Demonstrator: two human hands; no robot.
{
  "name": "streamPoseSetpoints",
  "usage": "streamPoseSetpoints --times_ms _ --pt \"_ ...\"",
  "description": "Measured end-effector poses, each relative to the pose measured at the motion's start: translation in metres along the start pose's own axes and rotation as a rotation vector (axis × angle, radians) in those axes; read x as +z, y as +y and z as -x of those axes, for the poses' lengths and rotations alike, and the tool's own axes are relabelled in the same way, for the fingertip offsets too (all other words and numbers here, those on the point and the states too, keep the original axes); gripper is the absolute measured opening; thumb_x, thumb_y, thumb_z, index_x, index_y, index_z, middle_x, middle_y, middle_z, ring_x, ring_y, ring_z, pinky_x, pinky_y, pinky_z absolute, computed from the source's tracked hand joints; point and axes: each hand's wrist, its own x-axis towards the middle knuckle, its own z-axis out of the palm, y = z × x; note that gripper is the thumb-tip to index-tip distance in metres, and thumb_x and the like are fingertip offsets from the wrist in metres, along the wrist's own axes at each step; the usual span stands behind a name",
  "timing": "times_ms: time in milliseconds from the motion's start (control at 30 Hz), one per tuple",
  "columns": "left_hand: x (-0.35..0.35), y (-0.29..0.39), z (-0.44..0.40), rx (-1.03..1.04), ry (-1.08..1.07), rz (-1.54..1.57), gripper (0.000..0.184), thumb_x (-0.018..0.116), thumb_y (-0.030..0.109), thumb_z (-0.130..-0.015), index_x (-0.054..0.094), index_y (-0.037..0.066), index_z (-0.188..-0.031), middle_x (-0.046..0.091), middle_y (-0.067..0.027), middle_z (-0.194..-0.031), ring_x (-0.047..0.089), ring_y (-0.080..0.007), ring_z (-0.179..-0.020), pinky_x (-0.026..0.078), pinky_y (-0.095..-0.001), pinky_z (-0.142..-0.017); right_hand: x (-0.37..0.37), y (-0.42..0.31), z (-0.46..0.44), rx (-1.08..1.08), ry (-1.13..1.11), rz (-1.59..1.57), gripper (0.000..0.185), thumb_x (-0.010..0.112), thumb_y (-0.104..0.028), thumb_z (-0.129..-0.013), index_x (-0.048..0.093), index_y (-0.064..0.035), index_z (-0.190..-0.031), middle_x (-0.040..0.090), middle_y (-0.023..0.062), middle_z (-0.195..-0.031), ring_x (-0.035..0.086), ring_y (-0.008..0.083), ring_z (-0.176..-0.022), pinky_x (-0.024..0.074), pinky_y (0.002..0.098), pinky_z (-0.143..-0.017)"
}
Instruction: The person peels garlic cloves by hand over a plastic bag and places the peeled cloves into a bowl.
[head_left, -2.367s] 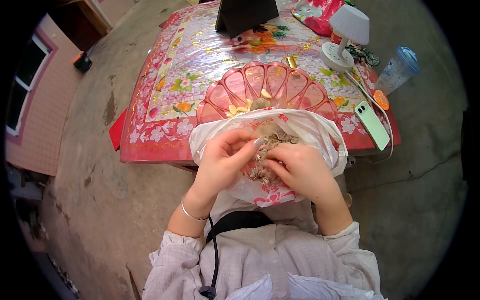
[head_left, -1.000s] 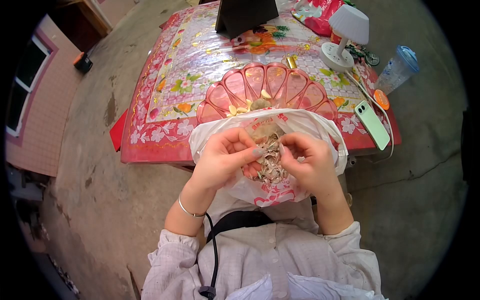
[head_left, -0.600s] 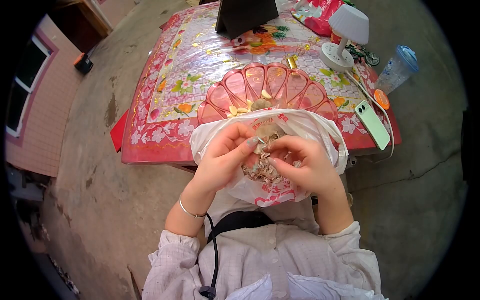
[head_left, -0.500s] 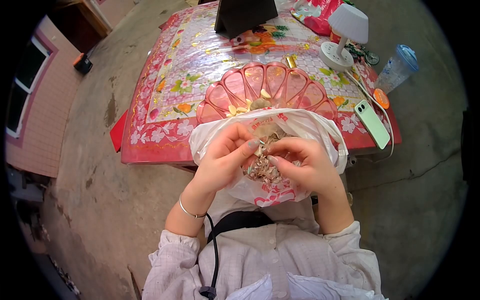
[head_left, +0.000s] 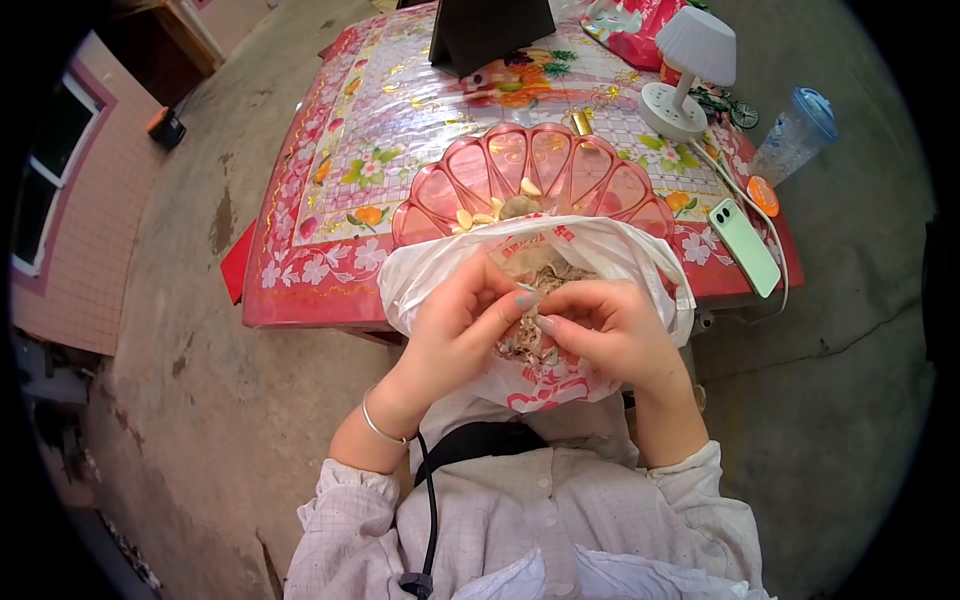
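My left hand (head_left: pixel 462 312) and my right hand (head_left: pixel 608 322) meet fingertip to fingertip over an open white plastic bag (head_left: pixel 408 285) with red print. Both are closed in a pinch around a garlic clove, now almost wholly hidden by the fingers. Beneath them, dry papery garlic skins (head_left: pixel 528 345) lie in the bag. Just beyond its rim, a translucent pink scalloped tray (head_left: pixel 470 165) carries several pale peeled cloves (head_left: pixel 466 219) and a rounder brownish piece (head_left: pixel 520 207), perhaps a garlic bulb.
The table (head_left: pixel 330 255) has a flowered plastic cover. A black stand (head_left: pixel 490 35) is at the back. To the right are a white lamp (head_left: pixel 680 105), a green phone (head_left: pixel 744 248), a white cable (head_left: pixel 783 265), an orange round item (head_left: pixel 763 197) and a blue-lidded cup (head_left: pixel 795 135).
My fingertips have drawn closer together, covering the clove that showed between them. My left hand has shifted slightly right. The tray and bag stay put.
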Motion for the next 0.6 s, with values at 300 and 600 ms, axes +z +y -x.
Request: streamPoseSetpoints --times_ms 300,600 --pt "-0.0022 -0.0042 0.0019 0.183 -0.047 -0.446 0.01 0.057 0.006 -0.083 0.049 0.0 -0.081 0.054 -0.0021 -0.069 0.049 -0.0053 -0.058 0.041 -0.0206 -0.05 0.0018 -0.0027 -0.0006 0.043 0.068 0.074 0.013 0.058 -0.003 -0.072 0.061 0.0048 -0.082 0.06 0.0042 -0.065 0.054 0.0054 -0.059 0.0435 0.0205 -0.051" --pt "-0.0034 0.0007 -0.0027 -0.126 -0.07 -0.051 0.011 0.053 0.01 -0.087 0.055 0.0 -0.086 0.051 0.0019 -0.061 0.046 -0.0032 -0.054 0.036 -0.0176 -0.046 -0.0014 0.003 -0.0008 0.011 0.029 0.009 0.012 0.059 -0.004 -0.072 0.061 0.0045 -0.08 0.06 0.0037 -0.065 0.054 0.0054 -0.059 0.0433 0.0194 -0.051"
